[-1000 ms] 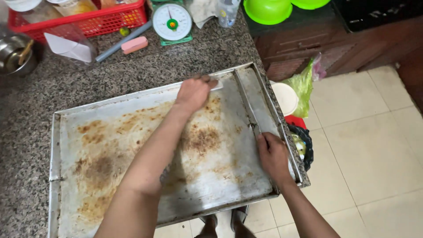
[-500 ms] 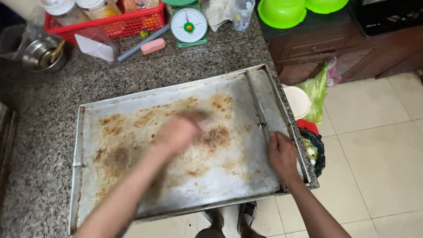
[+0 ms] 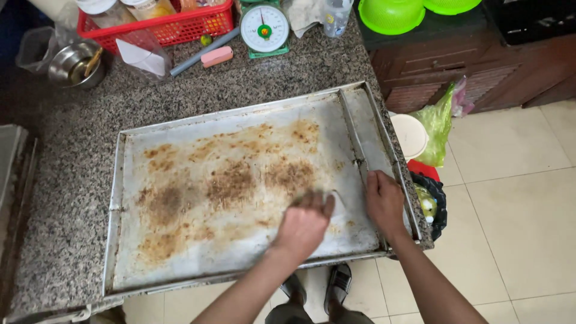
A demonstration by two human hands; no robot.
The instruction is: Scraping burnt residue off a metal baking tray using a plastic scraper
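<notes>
Left hand (image 3: 305,223) blurred over tray (image 3: 198,123)

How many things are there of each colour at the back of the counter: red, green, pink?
Red plastic basket: 1
Green plastic colanders: 2
Green kitchen scale with white dial: 1
Pink bar-shaped object: 1
Total: 5

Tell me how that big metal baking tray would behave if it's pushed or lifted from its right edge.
The baking tray looks like thin, wide sheet metal, so it would probably flex if lifted by one edge. On the granite counter it would likely slide rather than tip. The right hand rests near its overhanging corner.
</notes>
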